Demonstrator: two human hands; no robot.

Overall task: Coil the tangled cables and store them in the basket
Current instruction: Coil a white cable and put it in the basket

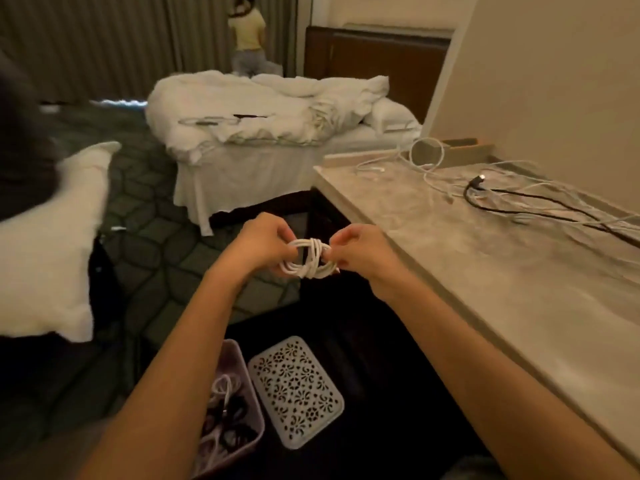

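Mid-frame: left hand [263, 244] grips left end of white cable coil [308, 259], fingers curled round loops. Right hand [360, 251] pinches right end beside cross-wrap. I judge step as securing wrap. My advice: hold loops tight, tuck tail under wrap (tail tip hidden from me), then lower into basket [242, 348], bottom centre-left. Loose cables [502, 192] wait on counter [485, 271], right.

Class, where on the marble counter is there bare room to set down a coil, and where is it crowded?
Free: the near stretch of the marble counter, between its front edge and the wall, this side of the black cable. Crowded: the far end, where loose white cables sprawl around it, by the cardboard box.
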